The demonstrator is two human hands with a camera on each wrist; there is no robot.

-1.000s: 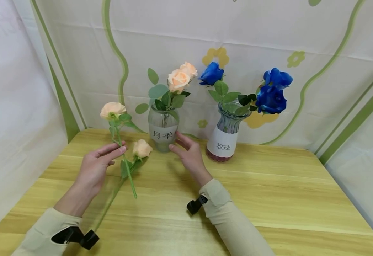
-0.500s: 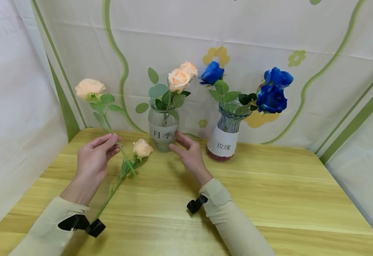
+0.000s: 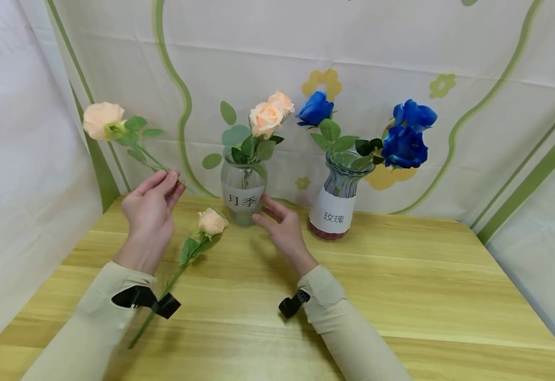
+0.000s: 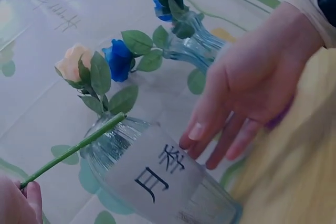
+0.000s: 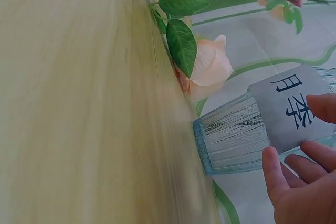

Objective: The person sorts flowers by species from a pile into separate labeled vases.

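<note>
My left hand pinches the stem of a peach rose, raised above the table's back left with its bloom tilted left. In the left wrist view, the stem's cut end appears near the mouth of a clear glass vase. Two peach roses stand in that vase, which bears a white label with Chinese characters. Against the vase's right side rest the fairly straight fingers of my right hand. Another peach rose lies on the table between my arms, its stem pointing toward me.
Right of the clear vase stands a bluish, fluted vase with a white label and several blue roses. Both vases stand on the wooden table near its back edge. A patterned cloth hangs behind.
My left hand has lifted the peach rose up and away, and its bloom has swung to the left. The right hand stays at the clear vase.
</note>
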